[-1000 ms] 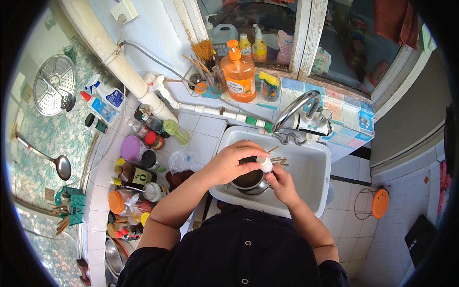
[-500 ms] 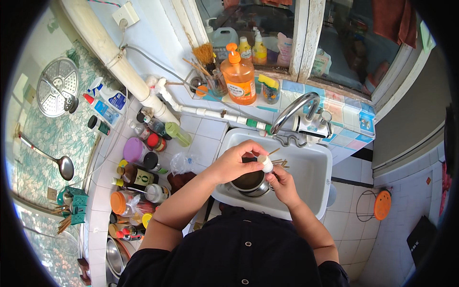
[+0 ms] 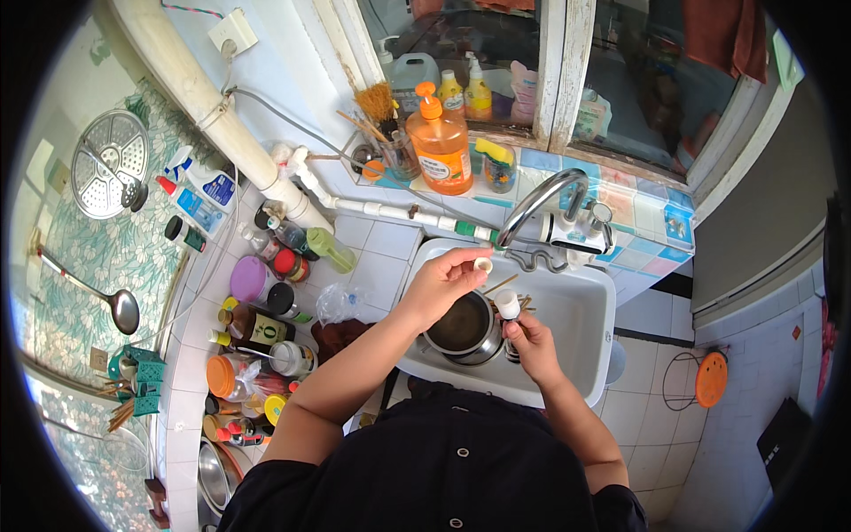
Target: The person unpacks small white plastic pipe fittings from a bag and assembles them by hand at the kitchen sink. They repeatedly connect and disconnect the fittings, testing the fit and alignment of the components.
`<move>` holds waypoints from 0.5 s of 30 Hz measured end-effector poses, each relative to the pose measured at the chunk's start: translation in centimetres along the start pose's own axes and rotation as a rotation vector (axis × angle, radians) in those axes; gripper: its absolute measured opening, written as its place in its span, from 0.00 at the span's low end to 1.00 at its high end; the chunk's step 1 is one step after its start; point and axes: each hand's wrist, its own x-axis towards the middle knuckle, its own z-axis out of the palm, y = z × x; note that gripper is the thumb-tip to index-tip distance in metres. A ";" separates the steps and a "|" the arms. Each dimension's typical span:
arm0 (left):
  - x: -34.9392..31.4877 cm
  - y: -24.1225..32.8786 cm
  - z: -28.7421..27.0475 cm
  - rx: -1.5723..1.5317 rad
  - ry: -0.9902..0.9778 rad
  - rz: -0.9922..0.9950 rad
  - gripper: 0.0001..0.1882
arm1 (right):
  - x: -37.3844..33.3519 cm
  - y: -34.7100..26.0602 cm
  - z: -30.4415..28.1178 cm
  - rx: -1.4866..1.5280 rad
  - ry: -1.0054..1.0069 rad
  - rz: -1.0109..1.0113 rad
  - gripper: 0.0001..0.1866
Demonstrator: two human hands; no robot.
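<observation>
Pinched in the fingertips of my left hand (image 3: pixel 441 288) is a small white cap (image 3: pixel 482 265), its hollow side showing. My right hand (image 3: pixel 534 351) is closed around a small bottle (image 3: pixel 508 304) with a white top; the fingers cover part of its body. The bottle is upright or slightly tilted, apart from the cap. Below both hands, a metal pot (image 3: pixel 486 349) with brownish contents stands in the white sink (image 3: pixel 585 341). Several wooden chopsticks (image 3: pixel 525 302) lie in the sink beside the pot, partly behind the bottle.
A chrome faucet (image 3: pixel 542 206) arches over the sink's far side. An orange pump bottle (image 3: pixel 441 155) and a glass with a yellow sponge (image 3: pixel 498 168) stand on the tiled ledge. Several jars and bottles (image 3: pixel 257 328) crowd the left counter, near a clear plastic bag (image 3: pixel 339 302).
The cap has come off the bottle. My left hand has moved slightly left and up with the cap, while my right hand has lowered a little with the bottle.
</observation>
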 end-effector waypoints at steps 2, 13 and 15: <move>0.7 -0.7 0.1 -0.042 0.050 -0.006 0.19 | -0.2 -0.2 -0.2 0.014 -0.001 -0.036 0.13; 2.7 -3.4 -0.5 -0.113 0.114 -0.094 0.18 | -1.7 -1.4 -2.0 0.056 0.027 0.034 0.16; 2.6 -3.0 0.2 -0.069 0.099 -0.032 0.18 | -1.8 -1.6 -2.1 0.078 0.027 0.037 0.17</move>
